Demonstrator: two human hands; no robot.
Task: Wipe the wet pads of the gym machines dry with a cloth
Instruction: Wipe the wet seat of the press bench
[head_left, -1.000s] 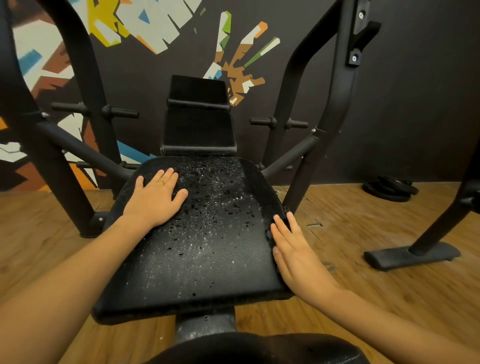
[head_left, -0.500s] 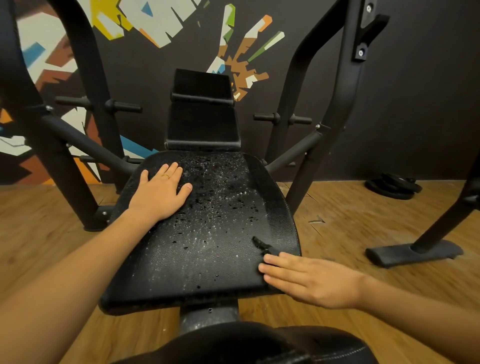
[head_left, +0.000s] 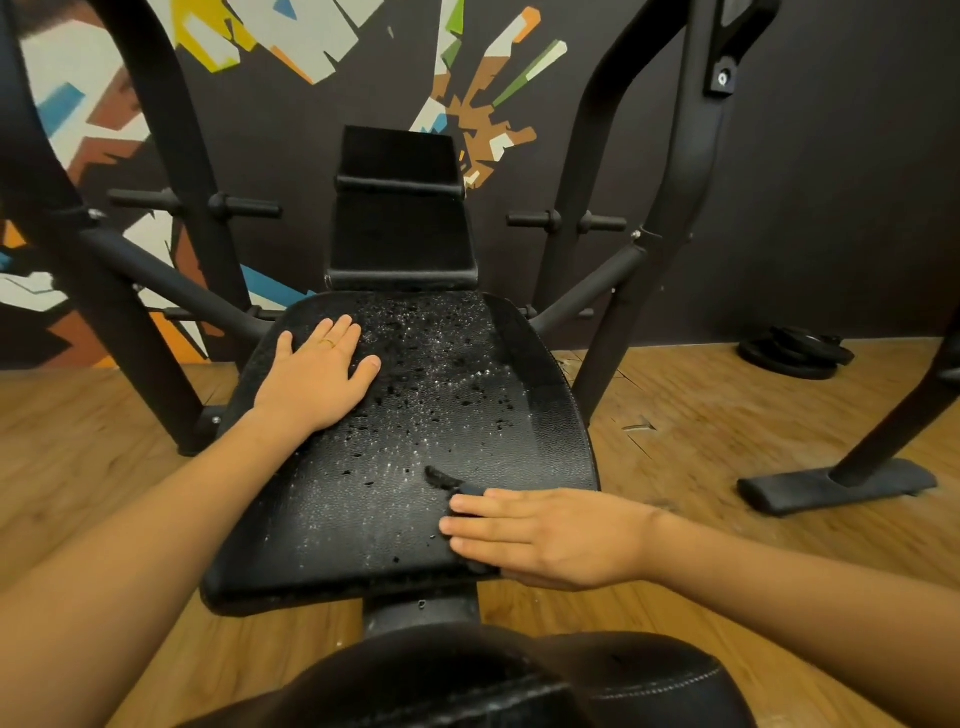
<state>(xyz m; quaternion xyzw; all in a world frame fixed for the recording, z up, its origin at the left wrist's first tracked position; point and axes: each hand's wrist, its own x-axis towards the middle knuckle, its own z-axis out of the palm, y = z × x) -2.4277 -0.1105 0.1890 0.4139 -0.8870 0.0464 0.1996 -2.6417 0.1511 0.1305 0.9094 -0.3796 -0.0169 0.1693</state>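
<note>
Two flat, straight-fingered hands are laid down: a dark cloth (head_left: 440, 477) is pressed beneath the right hand (head_left: 550, 535) at the near right corner of the droplet-covered seat pad (head_left: 545, 431), whose far left part is covered by the empty left hand (head_left: 317, 374).

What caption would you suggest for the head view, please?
Left hand flat on the wet seat pad; right hand presses a dark cloth onto its near right corner.
</note>
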